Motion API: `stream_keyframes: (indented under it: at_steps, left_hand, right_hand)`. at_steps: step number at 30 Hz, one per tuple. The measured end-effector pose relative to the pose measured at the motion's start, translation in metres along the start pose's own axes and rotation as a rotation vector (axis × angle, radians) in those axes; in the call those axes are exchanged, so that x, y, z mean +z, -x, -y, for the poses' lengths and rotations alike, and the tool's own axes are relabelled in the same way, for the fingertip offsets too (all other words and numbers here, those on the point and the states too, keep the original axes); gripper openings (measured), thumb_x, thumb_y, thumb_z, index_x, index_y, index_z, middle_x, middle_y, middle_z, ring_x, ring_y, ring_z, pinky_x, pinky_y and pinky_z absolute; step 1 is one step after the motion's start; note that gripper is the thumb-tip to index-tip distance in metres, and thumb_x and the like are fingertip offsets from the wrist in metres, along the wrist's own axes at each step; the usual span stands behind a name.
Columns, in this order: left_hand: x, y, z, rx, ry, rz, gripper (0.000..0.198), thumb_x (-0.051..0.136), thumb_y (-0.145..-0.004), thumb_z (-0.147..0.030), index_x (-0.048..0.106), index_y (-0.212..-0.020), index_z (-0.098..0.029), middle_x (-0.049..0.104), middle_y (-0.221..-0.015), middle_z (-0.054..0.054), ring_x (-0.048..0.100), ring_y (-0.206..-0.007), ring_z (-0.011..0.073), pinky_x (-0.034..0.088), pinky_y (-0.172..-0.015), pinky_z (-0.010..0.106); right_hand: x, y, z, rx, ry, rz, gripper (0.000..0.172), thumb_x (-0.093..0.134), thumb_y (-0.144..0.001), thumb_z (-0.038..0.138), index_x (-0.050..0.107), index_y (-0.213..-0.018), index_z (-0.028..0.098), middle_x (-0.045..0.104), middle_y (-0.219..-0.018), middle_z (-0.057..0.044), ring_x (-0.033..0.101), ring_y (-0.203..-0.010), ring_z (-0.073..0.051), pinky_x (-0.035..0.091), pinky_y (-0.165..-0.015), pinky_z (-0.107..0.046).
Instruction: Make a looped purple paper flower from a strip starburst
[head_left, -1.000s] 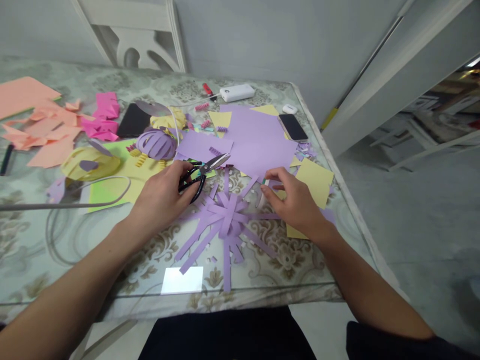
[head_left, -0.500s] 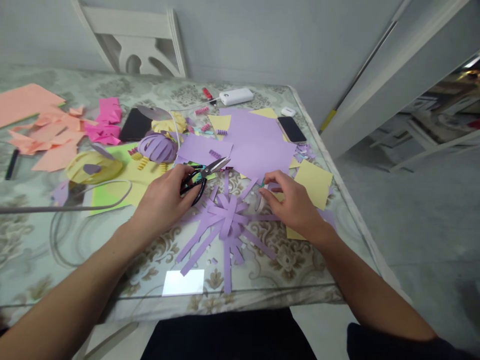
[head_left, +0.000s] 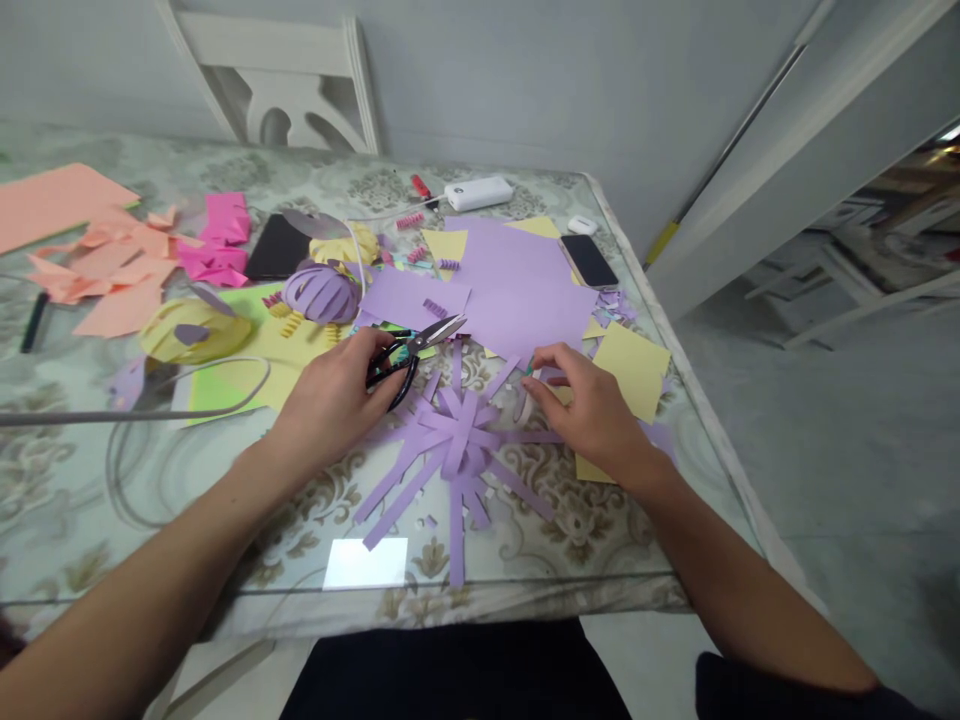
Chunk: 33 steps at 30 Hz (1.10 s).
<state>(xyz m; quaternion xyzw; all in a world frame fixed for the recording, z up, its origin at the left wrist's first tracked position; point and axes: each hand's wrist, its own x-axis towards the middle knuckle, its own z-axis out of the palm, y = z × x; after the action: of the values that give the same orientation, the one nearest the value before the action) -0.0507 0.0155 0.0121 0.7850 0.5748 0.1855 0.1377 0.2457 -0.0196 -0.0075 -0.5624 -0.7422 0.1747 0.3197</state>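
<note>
My left hand (head_left: 337,385) is closed round the black handles of a pair of scissors (head_left: 439,332), whose blades point right and slightly away. Below the blades lies a star-like shape of crossed purple paper strips (head_left: 461,430), some strips looped over its middle and others spreading flat across the table. To its upper right my right hand (head_left: 589,405) is pinched, thumb against fingers. A small teal and whitish bit shows at those fingertips, too small to name. A large purple sheet (head_left: 517,285) lies beyond both hands.
Yellow sheets (head_left: 634,370) lie by my right forearm. A phone (head_left: 589,262) and a white power bank (head_left: 478,192) are farther back. On the left are a purple strip ball (head_left: 322,293), a yellow paper ball (head_left: 191,330), orange paper scraps (head_left: 124,265) and a looping cable (head_left: 225,410).
The whole view has shifted slightly, so things appear a little farther right. Both hands keep nearly the same pose, scissors still in the left.
</note>
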Motion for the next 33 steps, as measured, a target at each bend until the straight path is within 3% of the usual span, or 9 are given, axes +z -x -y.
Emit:
stream_keyframes:
  at_steps: [27,33]
  left_hand:
    - [-0.0009,0.0003,-0.0018,-0.01,-0.015,-0.01,0.034,0.054,-0.091,-0.042,0.06,-0.115,-0.019,0.075,-0.103,0.013,0.071,-0.09,0.0308,0.052,-0.075,0.038]
    - [-0.0015,0.0,-0.0029,-0.014,-0.018,-0.003,0.035,0.054,-0.091,-0.041,0.06,-0.115,-0.018,0.075,-0.103,0.013,0.071,-0.09,0.031,0.054,-0.077,0.04]
  right_hand:
    - [0.0044,0.0003,-0.002,0.015,0.027,-0.011,0.016,0.062,-0.099,0.038,0.056,-0.098,0.024,0.07,-0.109,-0.008,0.069,-0.092,-0.026,0.057,-0.082,-0.04]
    - [0.0028,0.0008,0.0015,0.031,0.016,0.006,0.017,0.06,-0.101,0.039,0.059,-0.109,0.025,0.071,-0.112,-0.008,0.07,-0.09,-0.025,0.058,-0.081,-0.04]
